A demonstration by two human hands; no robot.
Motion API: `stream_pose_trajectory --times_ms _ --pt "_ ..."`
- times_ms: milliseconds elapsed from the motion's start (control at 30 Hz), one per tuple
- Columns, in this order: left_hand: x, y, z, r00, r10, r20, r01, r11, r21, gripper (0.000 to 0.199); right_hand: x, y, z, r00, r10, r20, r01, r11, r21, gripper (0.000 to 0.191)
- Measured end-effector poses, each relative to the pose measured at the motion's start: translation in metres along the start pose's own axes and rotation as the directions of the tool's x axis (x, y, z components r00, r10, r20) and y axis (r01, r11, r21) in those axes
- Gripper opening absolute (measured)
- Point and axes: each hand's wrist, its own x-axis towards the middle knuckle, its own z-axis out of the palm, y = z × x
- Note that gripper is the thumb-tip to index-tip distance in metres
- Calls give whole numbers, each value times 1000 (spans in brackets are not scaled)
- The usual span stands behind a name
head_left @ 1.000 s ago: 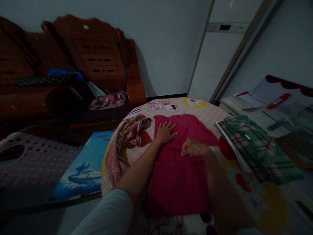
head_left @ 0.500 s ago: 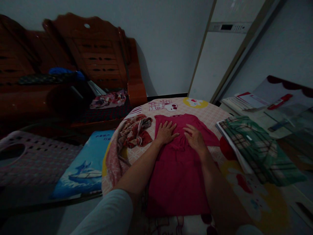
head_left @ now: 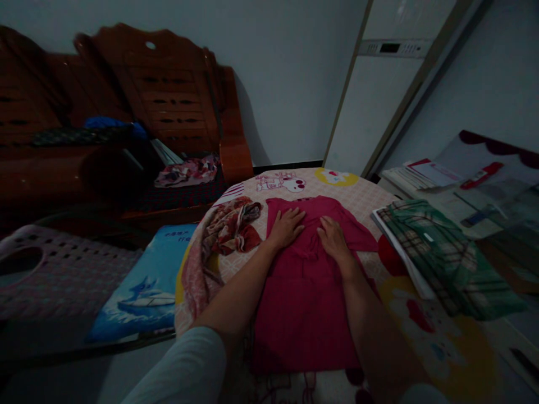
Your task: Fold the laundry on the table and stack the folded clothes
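A magenta shirt (head_left: 305,320) lies spread on a round table covered by a patterned cloth (head_left: 370,196). My left hand (head_left: 287,229) rests flat on the upper left of the shirt, fingers spread. On the upper right of it lies my right hand (head_left: 334,238), palm down with its fingers extended. Small creases show in the fabric between the two hands. To the left of the shirt, a crumpled red and brown patterned cloth (head_left: 229,227) hangs toward the table's edge.
A folded green plaid garment (head_left: 446,252) sits at the table's right. Beyond it are papers (head_left: 438,173) on a side surface. At left stand a blue printed bag (head_left: 147,286), a pink woven basket (head_left: 71,275) and a wooden bench (head_left: 164,95). A tall white cabinet-like unit (head_left: 374,101) stands behind.
My right hand has turned and flattened slightly on the shirt, its fingers straighter. My left hand has barely shifted. The shirt lies in the same place.
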Motion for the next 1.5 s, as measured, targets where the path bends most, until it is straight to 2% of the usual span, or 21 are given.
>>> stream_pose_trajectory --times_ms 167,267,367,500,600,700,800,867,967,1200,1367,1500 --pt "5 -3 1 980 192 -52 -198 963 -181 41 -2 3 7 1000 9 -29 -10 999 -31 46" --pt "6 -3 5 965 262 -6 -258 944 -207 40 -3 4 12 999 25 -38 -28 998 -57 47" --pt "5 -2 6 953 296 68 -282 946 -160 40 -5 3 15 998 46 -39 -48 996 -68 47" --pt "4 2 4 945 279 172 -274 960 -53 46 -3 -1 6 996 50 -79 -53 998 -37 41" --pt "3 6 2 948 243 204 -247 969 -7 48 -1 -10 -10 997 -10 -75 11 1000 6 28" --pt "3 8 0 950 230 210 -236 972 7 48 -1 -24 -24 995 -67 67 65 997 38 17" --pt "3 9 -1 950 221 220 -229 973 12 48 -3 -38 -31 976 -30 217 27 1000 14 19" --pt "3 8 -1 948 218 230 -227 974 9 48 -4 -45 -33 965 5 264 6 999 -39 25" --pt "3 7 0 947 220 233 -229 973 9 49 -4 -48 -32 958 14 286 16 995 -101 27" --pt "4 7 1 949 217 230 -224 974 4 48 -2 -47 -31 954 -39 297 77 990 -119 27" --pt "4 8 0 949 221 226 -229 973 10 49 -3 -50 -37 954 -34 297 99 973 -210 21" --pt "3 7 -1 945 223 238 -227 974 -13 56 -5 -48 -38 944 -39 327 110 973 -201 18"
